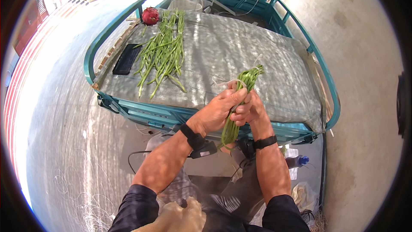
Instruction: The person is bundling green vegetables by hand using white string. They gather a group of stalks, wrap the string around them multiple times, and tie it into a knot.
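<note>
A bundle of long green beans (230,132) is held upright over the near edge of the cloth-covered cart bed, its folded ends hanging below my hands. My left hand (219,111) is closed on the bundle's upper part, thumb pressed near a pale string (234,81) that loops round the beans. My right hand (254,108) wraps the same bundle from the right side, fingers curled in front. More long beans (163,51) lie spread in loose bunches at the left of the bed.
A dark phone (125,59) and a red dragon fruit (150,16) lie beside the loose beans. Teal rails (296,21) border the cart bed. A blue-capped bottle (296,161) and a plastic bag (304,195) are low at the right. Thin string (92,206) tangles on the ground at left.
</note>
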Available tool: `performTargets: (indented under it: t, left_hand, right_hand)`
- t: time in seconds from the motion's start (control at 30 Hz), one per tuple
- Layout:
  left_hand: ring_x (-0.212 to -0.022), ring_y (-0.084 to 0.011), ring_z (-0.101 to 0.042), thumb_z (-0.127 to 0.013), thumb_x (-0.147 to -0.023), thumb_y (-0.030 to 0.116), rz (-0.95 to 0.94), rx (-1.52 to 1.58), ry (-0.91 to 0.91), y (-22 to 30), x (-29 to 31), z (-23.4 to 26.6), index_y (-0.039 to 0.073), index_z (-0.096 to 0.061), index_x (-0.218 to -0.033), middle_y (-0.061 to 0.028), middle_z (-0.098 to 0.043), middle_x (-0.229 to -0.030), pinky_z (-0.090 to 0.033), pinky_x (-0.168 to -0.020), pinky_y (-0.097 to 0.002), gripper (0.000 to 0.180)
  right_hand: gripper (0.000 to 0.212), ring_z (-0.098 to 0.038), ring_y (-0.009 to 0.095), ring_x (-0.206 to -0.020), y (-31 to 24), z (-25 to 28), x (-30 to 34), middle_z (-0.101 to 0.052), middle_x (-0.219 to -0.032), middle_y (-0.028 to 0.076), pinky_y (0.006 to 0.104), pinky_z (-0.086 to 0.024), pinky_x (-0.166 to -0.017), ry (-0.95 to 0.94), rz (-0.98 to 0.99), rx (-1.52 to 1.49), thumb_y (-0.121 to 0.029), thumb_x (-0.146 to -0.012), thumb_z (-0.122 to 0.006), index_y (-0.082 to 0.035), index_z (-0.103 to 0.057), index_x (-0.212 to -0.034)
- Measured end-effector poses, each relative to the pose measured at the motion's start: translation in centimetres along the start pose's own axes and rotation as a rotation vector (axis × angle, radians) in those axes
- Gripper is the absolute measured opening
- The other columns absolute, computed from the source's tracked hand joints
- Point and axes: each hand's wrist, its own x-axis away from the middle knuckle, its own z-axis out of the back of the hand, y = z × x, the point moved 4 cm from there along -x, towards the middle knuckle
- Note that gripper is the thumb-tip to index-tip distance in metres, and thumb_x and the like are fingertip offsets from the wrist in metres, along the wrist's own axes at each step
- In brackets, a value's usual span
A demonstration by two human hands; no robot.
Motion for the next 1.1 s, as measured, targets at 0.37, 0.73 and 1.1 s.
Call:
performTargets:
  t: [0.37, 0.73, 1.1]
  left_hand:
    - [-0.059, -0.0066, -0.037, -0.047, -0.112, 0.045, 0.011, -0.038, -0.040, -0.6, -0.3, -0.5, 0.009, -0.050, -0.105, 0.0044, -0.039, -0.075, -0.034, -0.055, -0.0255, 0.036]
    - [-0.057, -0.0052, -0.037, -0.048, -0.112, 0.045, -0.049, -0.057, -0.044, 1.0, -0.2, 0.5, 0.010, -0.053, -0.101, 0.0046, -0.041, -0.075, -0.036, -0.055, -0.0248, 0.037]
    - [-0.059, -0.0077, -0.041, -0.056, -0.107, 0.051, 0.078, -0.316, 0.194, 1.8, 0.4, 1.8, 0.008, -0.056, -0.098, 0.0041, -0.044, -0.074, -0.041, -0.060, -0.0276, 0.043]
  right_hand:
    - [0.055, -0.069, 0.019, -0.091, -0.4, -2.1, 1.1, -0.068, -0.109, 0.011, 0.0328, -0.059, -0.073, -0.046, -0.014, -0.077, -0.024, -0.083, -0.078, 0.000, -0.060, -0.129]
    - [0.023, -0.068, 0.015, -0.090, -0.6, -0.9, 1.0, -0.070, -0.107, 0.007, 0.0285, -0.056, -0.076, 0.059, -0.112, -0.051, -0.015, -0.100, -0.066, -0.004, -0.064, -0.120]
    - [0.017, -0.049, 0.004, -0.066, -6.9, -1.6, 3.8, -0.058, -0.074, -0.005, 0.0226, -0.039, -0.058, 0.211, -0.070, 0.703, -0.017, -0.102, -0.064, -0.003, -0.073, -0.104]
